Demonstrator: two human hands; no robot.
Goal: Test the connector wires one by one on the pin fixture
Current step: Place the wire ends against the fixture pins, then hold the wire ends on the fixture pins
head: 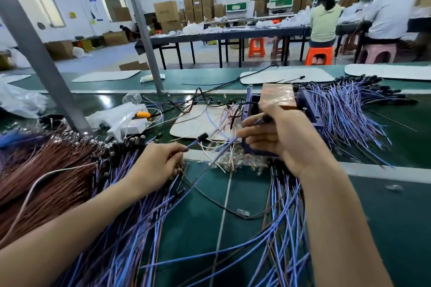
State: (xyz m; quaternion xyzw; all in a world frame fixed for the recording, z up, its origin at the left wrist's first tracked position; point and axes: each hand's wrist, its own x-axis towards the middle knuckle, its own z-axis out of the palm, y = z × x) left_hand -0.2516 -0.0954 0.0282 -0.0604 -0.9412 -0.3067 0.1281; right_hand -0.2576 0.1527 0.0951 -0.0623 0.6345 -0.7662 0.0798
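My left hand [155, 164] pinches a blue connector wire [194, 143] whose black plug points up and right, just above a big bundle of blue and brown wires [70, 177]. My right hand [277, 134] grips another blue wire with a black connector [264, 119] and holds it against the front of the blue-framed pin fixture [307, 109], which has a brown taped block on top. Whether the connector sits on the pins is hidden by my fingers.
A fanned pile of blue wires [349, 109] lies right of the fixture, more blue wires [286, 212] under my right forearm. A grey slanted post [39, 63] stands at left, with a white box and plastic bags [130, 121] near it. People sit at a far table.
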